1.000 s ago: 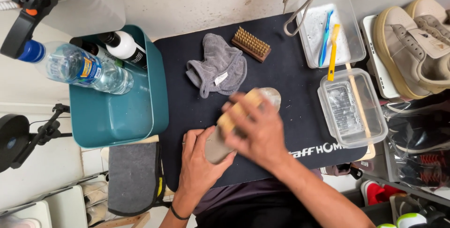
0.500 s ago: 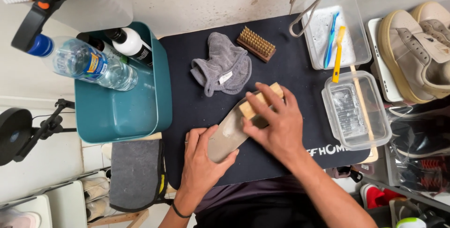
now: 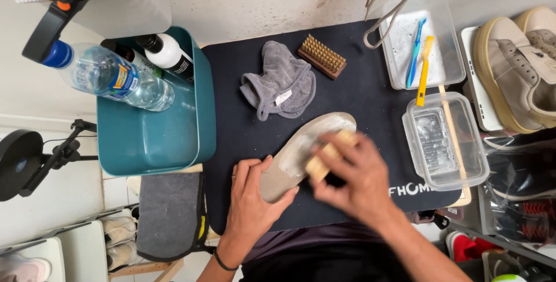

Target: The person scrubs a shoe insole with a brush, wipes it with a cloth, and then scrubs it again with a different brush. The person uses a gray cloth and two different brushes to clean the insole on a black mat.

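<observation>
While a dark mat covers the worktop, containers sit at both sides. Teal bin at the left: a clear water bottle with a blue cap lies across its rim, a white bottle with a black cap leans inside. Clear tub at upper right holds a blue toothbrush; a yellow-handled brush reaches from it onto the next tub. Lower clear tub holds what looks like water, with a wooden stick laid across it.

Left hand: grip closed around the heel end of a beige insole, thumb on top, pinning it to the mat. Right hand: grip clamped over a wooden brush, fingers curled on its back, brush pressed on the insole's middle; hand blurred.

Insole lies diagonally at mat centre, toe toward upper right, whitish foam or residue smeared on its surface.

Grey cloth and a bristle brush lie above it, apart. Beige sneaker at far right.
</observation>
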